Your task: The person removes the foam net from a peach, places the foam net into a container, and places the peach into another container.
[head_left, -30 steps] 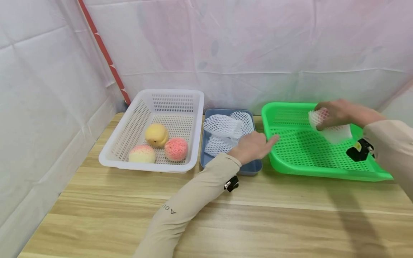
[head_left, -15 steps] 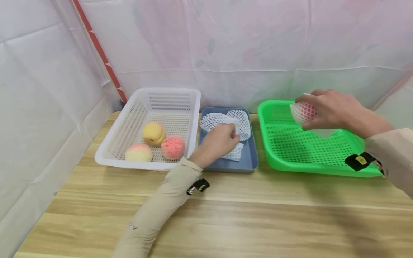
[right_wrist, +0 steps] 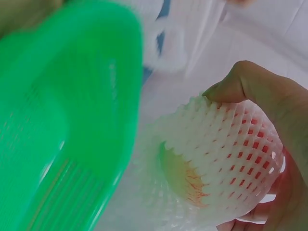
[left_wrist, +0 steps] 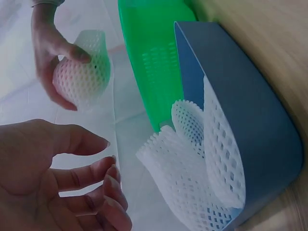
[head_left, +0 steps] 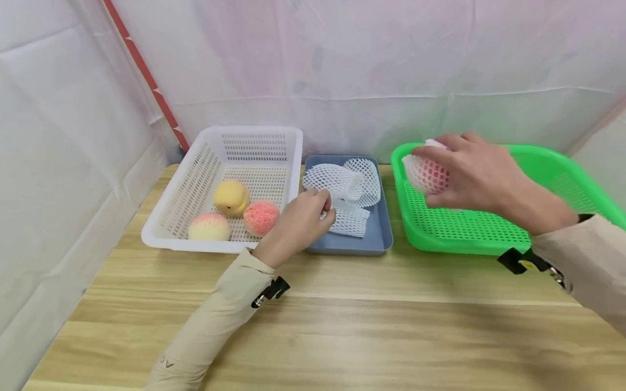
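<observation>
My right hand (head_left: 489,176) grips a red fruit in a white foam net sleeve (head_left: 429,172), held above the left end of the green basket (head_left: 415,239). In the right wrist view, the sleeve's open end shows a yellow-green patch with red streaks on the fruit (right_wrist: 180,175); its kind is unclear. Thumb and fingers are wrapped around the netting. My left hand (head_left: 298,222) hovers over the near left part of the grey-blue tray (head_left: 376,239). Seen from the left wrist, that hand (left_wrist: 62,178) has loosely bent fingers with nothing between them. Foam net sleeves (head_left: 349,217) lie in the tray.
To the left, a white basket (head_left: 161,222) holds a yellow fruit (head_left: 231,196), a pink fruit (head_left: 261,217) and a cream-and-pink peach (head_left: 209,227). The containers stand in a row on the wooden table (head_left: 342,326), before a white cloth wall (head_left: 371,60).
My right hand has carried the netted fruit leftward across the green basket. My left hand has moved left, from the tray's right side to its near left edge.
</observation>
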Available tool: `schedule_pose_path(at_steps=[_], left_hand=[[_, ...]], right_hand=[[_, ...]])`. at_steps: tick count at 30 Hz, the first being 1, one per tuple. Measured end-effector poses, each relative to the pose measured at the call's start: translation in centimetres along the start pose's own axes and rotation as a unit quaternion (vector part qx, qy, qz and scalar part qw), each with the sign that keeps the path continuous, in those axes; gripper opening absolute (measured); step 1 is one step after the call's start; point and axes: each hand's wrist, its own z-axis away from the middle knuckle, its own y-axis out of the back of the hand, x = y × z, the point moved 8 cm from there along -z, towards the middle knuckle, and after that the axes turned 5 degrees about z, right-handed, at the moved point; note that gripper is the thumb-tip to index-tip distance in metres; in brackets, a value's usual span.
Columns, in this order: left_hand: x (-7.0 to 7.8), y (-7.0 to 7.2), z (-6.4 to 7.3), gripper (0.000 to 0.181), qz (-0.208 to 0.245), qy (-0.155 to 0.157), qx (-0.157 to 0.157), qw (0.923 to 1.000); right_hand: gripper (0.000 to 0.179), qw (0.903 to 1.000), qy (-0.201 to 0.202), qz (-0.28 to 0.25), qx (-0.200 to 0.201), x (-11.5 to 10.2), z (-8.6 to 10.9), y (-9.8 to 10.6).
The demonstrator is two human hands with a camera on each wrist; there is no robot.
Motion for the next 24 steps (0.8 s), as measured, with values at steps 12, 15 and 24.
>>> schedule_pose_path(at_steps=[12, 15, 24], left_hand=[[1.1, 1.5, 3.5, 0.011, -0.017, -0.052, 0.031, 0.9980], [1.2, 1.8, 4.5, 0.011, -0.019, -0.060, 0.031, 0.9975], [1.3, 1.6, 9.0, 0.014, -0.021, -0.072, 0.007, 0.9972]], right_hand=[[0.073, 0.9931, 0.089, -0.029, 0.070, -7.6, 0.0, 1.4], [0.076, 0.9902, 0.113, -0.037, 0.073, -9.1, 0.3, 0.7], [0.097, 0.9835, 0.165, -0.038, 0.064, -13.2, 1.6, -2.0]])
